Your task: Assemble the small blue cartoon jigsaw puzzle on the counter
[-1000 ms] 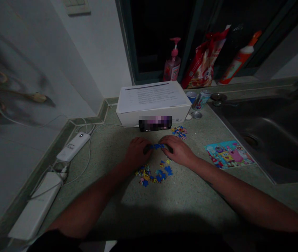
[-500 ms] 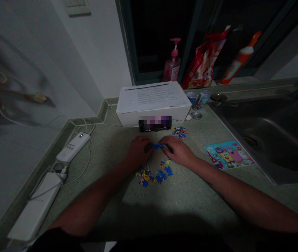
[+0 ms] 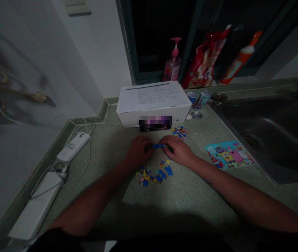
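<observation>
Both hands are at work over the middle of the table (image 3: 107,175). The left hand (image 3: 138,150) and the right hand (image 3: 179,150) are bent inward, fingers curled, pinching the blue puzzle pieces (image 3: 158,146) between them, one hand at each end. Whether these pieces are interlocked cannot be told; the fingers partly cover them.

A near pile of loose pieces (image 3: 161,175), blue, yellow and mixed, lies on the near side of the hands in a rough arc. A far pile (image 3: 180,132) lies just beyond the right hand. The picture card (image 3: 228,155), printed with cartoon figures, lies flat to the right, near the sink (image 3: 264,175).

Beyond the hands, a phone (image 3: 155,124), its screen obscured, stands at the front of a white box (image 3: 154,96) topped by a printed sheet. Two cans (image 3: 202,99) are beside the box's right end.
</observation>
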A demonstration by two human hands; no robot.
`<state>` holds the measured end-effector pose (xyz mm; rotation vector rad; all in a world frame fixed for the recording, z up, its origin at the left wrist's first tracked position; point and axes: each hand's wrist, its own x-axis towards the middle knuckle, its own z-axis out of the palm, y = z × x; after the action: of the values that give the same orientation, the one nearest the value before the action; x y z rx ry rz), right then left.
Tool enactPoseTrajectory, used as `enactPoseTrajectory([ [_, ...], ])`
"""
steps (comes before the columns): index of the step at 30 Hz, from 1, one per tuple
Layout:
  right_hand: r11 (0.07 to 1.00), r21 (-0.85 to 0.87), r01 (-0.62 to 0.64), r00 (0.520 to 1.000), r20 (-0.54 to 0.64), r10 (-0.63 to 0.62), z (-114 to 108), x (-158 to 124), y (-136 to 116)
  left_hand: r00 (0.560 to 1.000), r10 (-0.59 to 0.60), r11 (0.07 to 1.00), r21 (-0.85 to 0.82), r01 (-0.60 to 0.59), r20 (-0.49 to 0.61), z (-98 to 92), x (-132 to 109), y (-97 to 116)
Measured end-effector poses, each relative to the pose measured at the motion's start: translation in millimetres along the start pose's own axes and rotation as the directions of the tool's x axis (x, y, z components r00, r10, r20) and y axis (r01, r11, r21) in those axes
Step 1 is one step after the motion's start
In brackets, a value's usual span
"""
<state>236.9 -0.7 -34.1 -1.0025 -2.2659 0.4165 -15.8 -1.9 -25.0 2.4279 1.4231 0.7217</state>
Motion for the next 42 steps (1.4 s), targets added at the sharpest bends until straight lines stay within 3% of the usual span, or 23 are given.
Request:
enactPoseTrajectory([
  [34, 1.000, -0.006, 0.005, 1.000, 0.000, -0.005, 0.0, -0.2, -0.2, 1.000, 0.024, 1.000, -0.010, -0.024, -0.014, 3.1, -0.4, -3.8],
  [42, 1.000, -0.010, 0.011, 1.000, 0.000, -0.011, -0.8, 0.0, -0.4, 0.994, 0.107, 0.993, 0.041, -0.106, -0.024, 0.6, -4.4, -0.8],
])
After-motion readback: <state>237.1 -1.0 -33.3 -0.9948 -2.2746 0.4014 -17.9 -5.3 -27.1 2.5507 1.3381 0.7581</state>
